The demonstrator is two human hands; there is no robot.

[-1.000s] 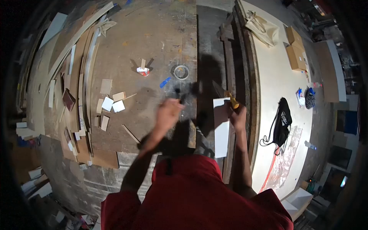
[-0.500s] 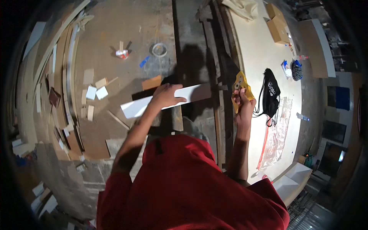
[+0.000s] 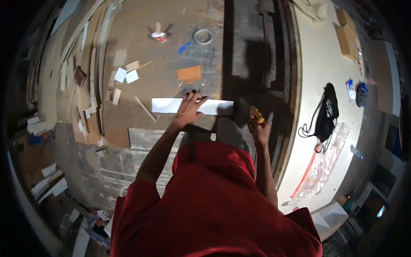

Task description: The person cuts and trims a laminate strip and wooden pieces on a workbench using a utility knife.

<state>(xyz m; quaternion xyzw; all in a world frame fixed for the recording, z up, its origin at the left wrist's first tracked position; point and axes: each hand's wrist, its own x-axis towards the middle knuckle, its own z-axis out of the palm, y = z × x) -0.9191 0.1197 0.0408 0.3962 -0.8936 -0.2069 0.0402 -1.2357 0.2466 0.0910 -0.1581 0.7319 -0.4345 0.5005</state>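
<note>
A long white strip (image 3: 166,105) lies crosswise at the edge of the brown work surface, its right end reaching over the dark gap. My left hand (image 3: 188,112) is across the strip, fingers over its far edge and thumb by the near edge, holding it. To the right of the strip's end, my right hand (image 3: 260,132) is closed around a small yellow tool (image 3: 256,115). Its exact kind is unclear, and the fingers cover part of it. The tool is apart from the strip.
An orange-brown piece (image 3: 189,74), a tape roll (image 3: 203,37), a blue item (image 3: 184,47) and a small can (image 3: 159,37) lie beyond the strip. Wood offcuts (image 3: 116,96) are at left. A black drawstring bag (image 3: 326,113) rests on the pale board (image 3: 295,171) at right.
The white strip has gone from tilted to nearly level across the work surface's edge. My right hand has brought the yellow tool from over the pale board leftward, close to the strip's end.
</note>
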